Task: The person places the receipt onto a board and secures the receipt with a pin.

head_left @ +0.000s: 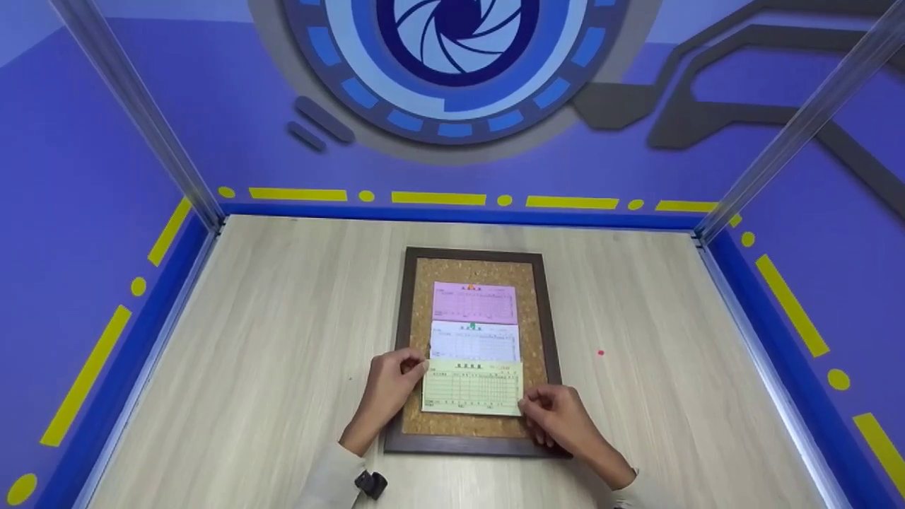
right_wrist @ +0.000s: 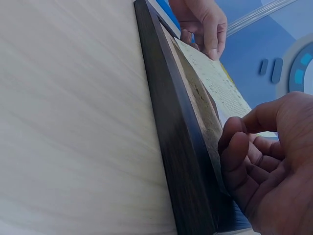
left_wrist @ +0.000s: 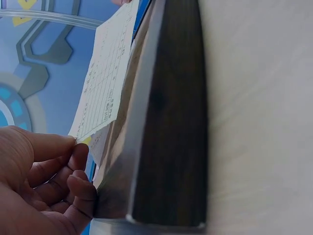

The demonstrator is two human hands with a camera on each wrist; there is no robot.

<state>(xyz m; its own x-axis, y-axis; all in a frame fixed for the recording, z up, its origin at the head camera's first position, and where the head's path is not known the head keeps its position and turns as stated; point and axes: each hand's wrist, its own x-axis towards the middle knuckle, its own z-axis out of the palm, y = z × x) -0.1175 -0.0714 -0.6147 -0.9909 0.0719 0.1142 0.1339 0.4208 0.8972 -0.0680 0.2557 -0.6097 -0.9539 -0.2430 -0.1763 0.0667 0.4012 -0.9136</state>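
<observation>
Both hands, left (head_left: 391,385) and right (head_left: 558,416), pinching green slip (head_left: 472,387) over corkboard (head_left: 537,268); unpinned, liable to slide crooked.

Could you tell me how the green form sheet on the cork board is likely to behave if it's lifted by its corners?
The green form sheet is probably floppy: in the left wrist view it bows off the cork board where the left hand pinches its corner. It looks thin and light, so it may crease or tear if the right hand pulls unevenly.
</observation>
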